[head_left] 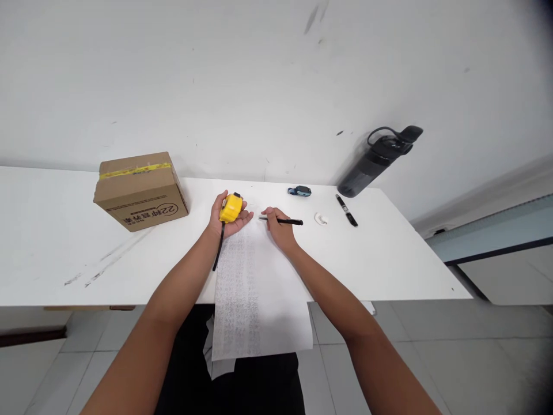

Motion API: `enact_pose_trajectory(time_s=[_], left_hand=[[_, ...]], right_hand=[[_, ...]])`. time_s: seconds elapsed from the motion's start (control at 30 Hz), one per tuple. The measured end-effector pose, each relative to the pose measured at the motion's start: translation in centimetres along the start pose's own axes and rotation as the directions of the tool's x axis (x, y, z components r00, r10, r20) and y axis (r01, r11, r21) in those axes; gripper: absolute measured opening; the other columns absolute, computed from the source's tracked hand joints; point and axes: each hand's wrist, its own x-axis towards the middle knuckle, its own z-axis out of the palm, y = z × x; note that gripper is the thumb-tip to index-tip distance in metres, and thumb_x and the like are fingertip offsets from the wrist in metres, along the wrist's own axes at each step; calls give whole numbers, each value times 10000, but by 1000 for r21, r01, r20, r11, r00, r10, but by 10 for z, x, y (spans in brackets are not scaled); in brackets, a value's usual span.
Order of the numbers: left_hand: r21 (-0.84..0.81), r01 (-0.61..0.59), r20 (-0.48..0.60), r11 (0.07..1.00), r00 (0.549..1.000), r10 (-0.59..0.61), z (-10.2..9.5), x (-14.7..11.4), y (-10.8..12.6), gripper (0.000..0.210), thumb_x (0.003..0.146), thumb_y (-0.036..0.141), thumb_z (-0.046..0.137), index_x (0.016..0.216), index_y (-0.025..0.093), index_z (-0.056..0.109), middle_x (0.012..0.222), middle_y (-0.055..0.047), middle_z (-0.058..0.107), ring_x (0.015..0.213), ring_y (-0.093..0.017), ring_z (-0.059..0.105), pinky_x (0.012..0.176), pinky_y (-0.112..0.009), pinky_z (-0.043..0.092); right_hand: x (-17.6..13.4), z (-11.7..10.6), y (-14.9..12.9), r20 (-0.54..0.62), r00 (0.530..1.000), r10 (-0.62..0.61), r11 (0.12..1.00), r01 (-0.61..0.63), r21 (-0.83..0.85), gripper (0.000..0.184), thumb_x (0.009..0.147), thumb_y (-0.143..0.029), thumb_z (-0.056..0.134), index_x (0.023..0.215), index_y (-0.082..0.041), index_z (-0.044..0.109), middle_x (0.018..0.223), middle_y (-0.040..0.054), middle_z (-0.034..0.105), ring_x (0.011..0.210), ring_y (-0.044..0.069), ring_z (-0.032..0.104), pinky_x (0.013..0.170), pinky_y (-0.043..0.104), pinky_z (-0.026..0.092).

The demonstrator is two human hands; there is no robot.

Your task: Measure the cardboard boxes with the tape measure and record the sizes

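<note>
left hand [233, 226] cupping yellow tape measure [231, 207], right hand [279, 229] gripping black pen [290, 221], paper [279, 300] flopping over near edge of table [367, 262]

tape measure [232, 208]: smooth plastic | sheet [276, 305]: matt paper | box [140, 195]: matt cardboard

You have two hands mid-frame, your left hand [233, 226] and right hand [280, 231]. There you also count one yellow tape measure [231, 208] and one slim black pen [290, 221]; a thicker black pen [347, 210] right of centre makes two pens. You see one carton [138, 193] at left, one bottle [367, 168] at upper right, and at least one paper sheet [276, 300] at lower centre.
</note>
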Motion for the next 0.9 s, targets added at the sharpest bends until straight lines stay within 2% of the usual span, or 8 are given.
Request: enact_pose_trajectory(time_s=[0.23, 0.37, 0.47, 0.53, 0.7, 0.9], left_hand=[[70, 71, 50, 995, 996, -74, -2, 1, 4, 542, 910, 669, 455, 756, 182, 638, 595, -4, 584, 332, -52, 357, 642, -331, 566], [68, 66, 72, 995, 995, -71, -3, 0, 4, 534, 935, 651, 425, 750, 189, 618, 592, 10, 514, 332, -45, 332, 501, -268, 472], [53, 56, 47, 997, 997, -59, -2, -1, 5, 539, 941, 660, 414, 726, 195, 581, 577, 21, 465, 330, -42, 321, 429, -235, 395], [42, 67, 35, 997, 997, -69, -3, 0, 5, 534, 934, 672, 422, 773, 195, 599, 572, 29, 455, 330, -45, 322, 432, -239, 394], [47, 63, 55, 997, 996, -66, -7, 4, 5, 577, 935, 670, 410, 1077, 174, 668, 597, 31, 508, 339, -60, 340, 532, -285, 472], [48, 83, 54, 995, 995, -86, -3, 4, 5, 602, 947, 666, 373, 1115, 158, 649, 640, 16, 566, 320, -46, 333, 482, -255, 437]], right_hand=[[1, -2, -3, 6, 1000, -9, 1000, 9, -2, 555, 884, -744, 452, 871, -231, 662, 600, -26, 515, 627, 169, 535, 646, 296, 424], [1, -2, -3, 15, 1000, -8, 1000, 8, 6, 559, 878, -753, 451, 870, -232, 652, 601, -25, 511, 620, 166, 521, 628, 290, 416], [1, -2, -3, 27, 1000, -5, 1000, 5, 7, 550, 882, -748, 451, 867, -234, 646, 603, -26, 507, 617, 164, 518, 617, 283, 407], [0, -2, -3, 32, 999, -5, 1000, 5, 3, 545, 885, -744, 450, 859, -235, 643, 601, -28, 502, 613, 163, 515, 616, 282, 403], [0, -3, -5, 35, 999, -6, 1000, 6, -12, 541, 893, -735, 446, 870, -232, 645, 619, -27, 511, 638, 164, 521, 646, 288, 407], [0, -3, -5, 38, 999, -7, 1000, 7, -6, 562, 880, -749, 448, 891, -224, 647, 640, -21, 529, 660, 168, 527, 675, 294, 417]])
